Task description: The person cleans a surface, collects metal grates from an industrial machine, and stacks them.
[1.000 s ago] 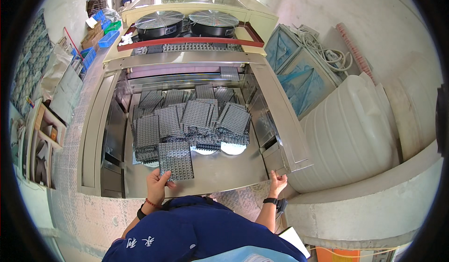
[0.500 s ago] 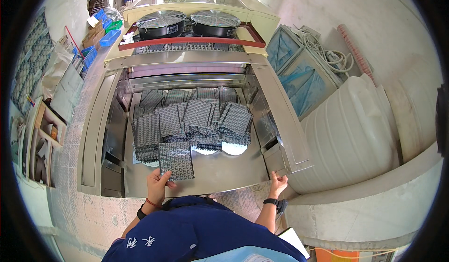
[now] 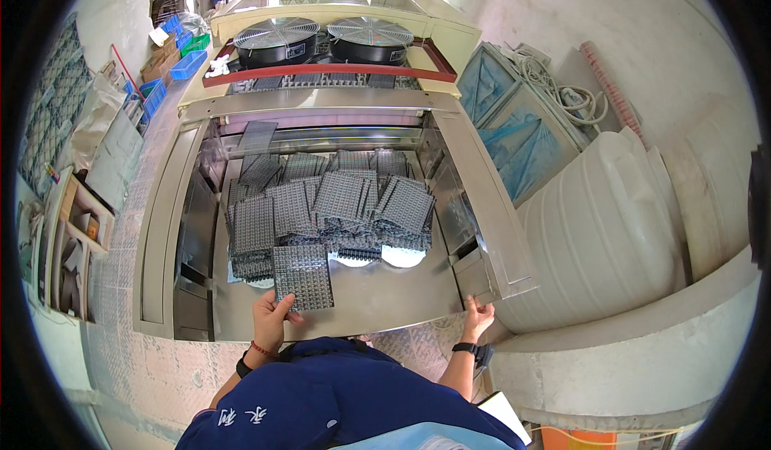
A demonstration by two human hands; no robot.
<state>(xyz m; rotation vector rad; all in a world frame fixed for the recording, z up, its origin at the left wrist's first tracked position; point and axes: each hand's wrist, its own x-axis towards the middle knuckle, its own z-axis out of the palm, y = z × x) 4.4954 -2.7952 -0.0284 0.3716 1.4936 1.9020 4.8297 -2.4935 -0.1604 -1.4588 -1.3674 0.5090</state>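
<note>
My left hand (image 3: 271, 320) pinches the near edge of a dark grey gridded panel (image 3: 303, 279), thumb on top. That panel lies tilted over the front of a shiny metal tray (image 3: 369, 296). Behind it, several piles of similar gridded panels (image 3: 344, 197) overlap in the tray. Another gridded panel (image 3: 257, 140) leans at the back left, by the machine's outlet. My right hand (image 3: 479, 316) grips the tray's front right corner, with its thumb on the metal and its other fingers curled.
Two round black fans (image 3: 368, 42) sit on the machine behind the tray. Metal side rails (image 3: 167, 217) flank the tray. To the right stand a large white plastic tank (image 3: 598, 237) and a crate with blue sheeting (image 3: 522, 120). Blue bins (image 3: 189, 66) are at the far left.
A gridded panel has come out at the tray's back left, from the outlet. Both hands and the held panel are practically still.
</note>
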